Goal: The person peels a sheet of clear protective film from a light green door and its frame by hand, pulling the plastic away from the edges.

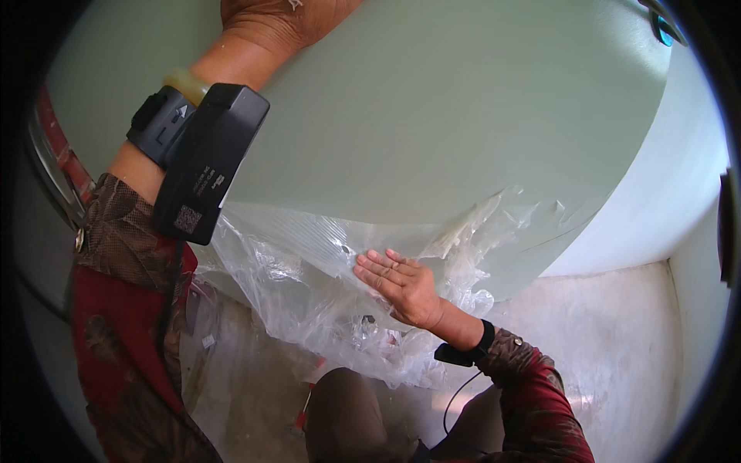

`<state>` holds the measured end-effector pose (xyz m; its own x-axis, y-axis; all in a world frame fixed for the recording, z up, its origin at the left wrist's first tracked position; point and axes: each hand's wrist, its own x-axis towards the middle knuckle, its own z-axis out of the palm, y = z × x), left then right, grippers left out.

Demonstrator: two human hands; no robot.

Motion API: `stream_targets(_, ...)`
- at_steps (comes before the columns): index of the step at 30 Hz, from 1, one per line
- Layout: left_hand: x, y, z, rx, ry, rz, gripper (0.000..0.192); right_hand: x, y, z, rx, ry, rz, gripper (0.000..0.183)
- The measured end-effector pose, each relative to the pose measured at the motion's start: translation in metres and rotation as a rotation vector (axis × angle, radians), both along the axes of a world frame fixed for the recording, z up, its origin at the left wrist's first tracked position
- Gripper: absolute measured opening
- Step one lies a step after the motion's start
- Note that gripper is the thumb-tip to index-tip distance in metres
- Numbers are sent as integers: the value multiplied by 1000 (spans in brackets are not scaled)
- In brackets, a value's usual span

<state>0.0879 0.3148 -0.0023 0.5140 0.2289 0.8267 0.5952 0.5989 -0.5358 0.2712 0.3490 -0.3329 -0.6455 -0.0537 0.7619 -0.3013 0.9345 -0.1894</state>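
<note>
My right hand lies with its fingers stretched out and close together on a crumpled clear plastic film. Its thumb is mostly hidden, and it presses on the film rather than visibly pinching it. The film hangs in loose folds along the lower edge of a smooth pale green surface, which looks like a wall or large panel. Higher up, my left hand reaches across the green surface. The top edge of the picture cuts off its fingers, so what they touch is hidden.
Below the film is a pale concrete floor. A white surface borders the green one on the right. A red-handled tool is on the floor by my knee. A thin cable hangs from my right wrist device.
</note>
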Motion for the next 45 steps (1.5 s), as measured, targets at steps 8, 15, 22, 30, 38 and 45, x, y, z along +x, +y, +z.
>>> stream_targets(8,-4,4,-5,2,-21,-15,74,5,-29,-46,-47,-40,-10,44)
stream_targets(15,5,3,-3,-19,-93,-88,74,47,-45,-75,185,-289,-160,49)
stream_targets(22,10,1,-5,-75,-175,-93,76,121,-78,84,586,-394,304,35)
stream_targets(30,-7,-84,0,-588,-313,-318,67,-62,33,319,531,557,-294,48)
stream_targets(38,-50,-196,-208,-838,-288,81,68,-71,29,309,688,477,-636,48)
stream_targets(45,-72,-173,-239,-678,-401,-257,35,-78,43,310,802,541,-706,45)
